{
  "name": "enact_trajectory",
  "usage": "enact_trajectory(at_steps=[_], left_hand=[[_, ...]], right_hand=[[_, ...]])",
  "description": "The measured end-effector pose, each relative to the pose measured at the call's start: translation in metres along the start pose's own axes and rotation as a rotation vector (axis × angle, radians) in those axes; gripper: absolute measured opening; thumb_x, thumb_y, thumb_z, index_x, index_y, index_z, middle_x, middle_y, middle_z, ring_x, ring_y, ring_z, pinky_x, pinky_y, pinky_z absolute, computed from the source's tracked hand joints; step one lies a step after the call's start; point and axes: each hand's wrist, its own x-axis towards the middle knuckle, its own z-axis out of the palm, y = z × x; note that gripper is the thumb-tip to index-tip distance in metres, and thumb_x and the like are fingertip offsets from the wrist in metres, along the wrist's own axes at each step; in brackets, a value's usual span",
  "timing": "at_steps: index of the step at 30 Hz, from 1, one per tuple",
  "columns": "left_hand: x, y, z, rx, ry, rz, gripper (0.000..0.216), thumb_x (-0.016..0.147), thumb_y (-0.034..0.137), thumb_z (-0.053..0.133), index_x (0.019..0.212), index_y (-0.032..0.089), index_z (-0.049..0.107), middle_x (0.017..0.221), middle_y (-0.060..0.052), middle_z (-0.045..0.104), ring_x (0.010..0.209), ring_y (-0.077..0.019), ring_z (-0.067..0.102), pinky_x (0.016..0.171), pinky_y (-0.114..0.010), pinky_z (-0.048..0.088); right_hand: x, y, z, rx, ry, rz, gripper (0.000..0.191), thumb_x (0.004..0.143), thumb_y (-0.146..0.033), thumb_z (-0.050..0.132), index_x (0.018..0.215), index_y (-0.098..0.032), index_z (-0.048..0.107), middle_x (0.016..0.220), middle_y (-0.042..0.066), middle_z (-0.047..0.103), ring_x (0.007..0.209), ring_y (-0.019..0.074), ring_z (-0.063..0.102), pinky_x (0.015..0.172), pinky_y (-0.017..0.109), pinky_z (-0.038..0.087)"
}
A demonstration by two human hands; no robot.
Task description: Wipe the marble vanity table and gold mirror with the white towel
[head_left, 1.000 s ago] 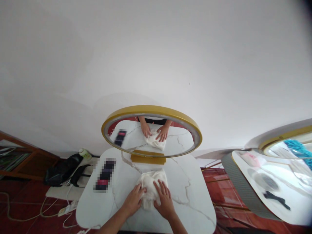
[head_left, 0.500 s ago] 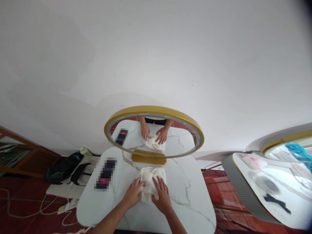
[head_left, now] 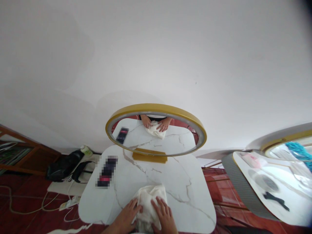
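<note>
A crumpled, folded white cloth (head_left: 149, 198) lies near the front edge of the white marbled table (head_left: 185, 182). At its left edge my left hand (head_left: 128, 214) has its fingers curled over the fabric, with the thumb lower down by the same edge. My right hand (head_left: 163, 214) rests on the right side of the cloth, fingers spread and slightly bent. Some of the cloth's near part is hidden by the hands and the frame's lower edge. Both hands and the cloth show again in the round gold-framed mirror (head_left: 156, 108) behind.
A dark, pixelated flat object (head_left: 107, 172) lies on the table's left side. On the floor at left are a black bag (head_left: 64, 165), a power strip (head_left: 69, 203) and cables. A second white table (head_left: 258, 182) with a black strip (head_left: 276, 200) stands at right.
Both hands have drawn the cloth toward me, away from the mirror's base and closer to the table's front edge. The cloth's far edge looks straighter now.
</note>
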Motion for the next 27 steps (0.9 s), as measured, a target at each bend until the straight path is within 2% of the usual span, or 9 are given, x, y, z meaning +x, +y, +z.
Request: enact_trajectory(at_steps=[4, 8, 12, 16, 21, 27], left_hand=[[0.001, -0.010, 0.002, -0.003, 0.013, -0.040, 0.053, 0.071, 0.022, 0.054, 0.122, 0.030, 0.044, 0.145, -0.001, 0.029, 0.132, -0.0258, 0.025, 0.109, -0.040, 0.023], [0.010, -0.023, -0.005, 0.040, 0.112, -0.090, 0.058, 0.066, 0.013, 0.051, 0.121, 0.029, 0.045, 0.142, -0.001, 0.032, 0.132, -0.0227, 0.026, 0.110, -0.035, 0.022], [0.025, -0.032, -0.028, 0.080, 0.198, -0.161, 0.061, 0.062, 0.008, 0.046, 0.120, 0.027, 0.048, 0.139, -0.002, 0.036, 0.130, -0.0217, 0.027, 0.109, -0.035, 0.021], [0.040, -0.040, -0.057, 0.128, 0.277, -0.210, 0.061, 0.062, 0.005, 0.043, 0.119, 0.025, 0.048, 0.137, -0.003, 0.038, 0.129, -0.0205, 0.029, 0.108, -0.035, 0.021], [0.053, -0.045, -0.080, 0.140, 0.311, -0.284, 0.058, 0.066, 0.003, 0.040, 0.119, 0.024, 0.048, 0.135, -0.004, 0.040, 0.127, -0.0194, 0.031, 0.106, -0.035, 0.023], [0.050, -0.043, -0.077, 0.131, 0.338, -0.293, 0.056, 0.066, 0.003, 0.039, 0.118, 0.023, 0.049, 0.131, -0.005, 0.042, 0.126, -0.0190, 0.032, 0.105, -0.034, 0.023]], right_hand=[[0.006, -0.005, -0.011, 0.016, -0.007, -0.048, 0.089, 0.070, -0.045, 0.060, 0.142, -0.043, 0.007, 0.152, -0.006, 0.010, 0.136, 0.0310, 0.017, 0.106, 0.048, 0.023], [0.022, -0.017, -0.019, 0.010, 0.079, -0.053, 0.085, 0.075, -0.046, 0.057, 0.142, -0.041, 0.006, 0.152, -0.006, 0.007, 0.137, 0.0284, 0.014, 0.107, 0.045, 0.022], [0.053, -0.035, -0.030, -0.005, 0.161, -0.012, 0.082, 0.077, -0.040, 0.055, 0.143, -0.040, 0.005, 0.152, -0.007, 0.006, 0.138, 0.0274, 0.013, 0.107, 0.045, 0.021], [0.088, -0.049, -0.048, -0.014, 0.183, 0.005, 0.083, 0.077, -0.037, 0.055, 0.143, -0.040, 0.004, 0.152, -0.007, 0.005, 0.138, 0.0273, 0.012, 0.106, 0.046, 0.023], [0.117, -0.060, -0.063, -0.007, 0.198, 0.023, 0.083, 0.078, -0.034, 0.054, 0.143, -0.038, 0.004, 0.152, -0.007, 0.005, 0.138, 0.0268, 0.011, 0.105, 0.045, 0.024], [0.114, -0.066, -0.057, -0.006, 0.234, 0.028, 0.081, 0.078, -0.030, 0.052, 0.143, -0.038, 0.004, 0.152, -0.007, 0.004, 0.138, 0.0253, 0.010, 0.106, 0.044, 0.023]])
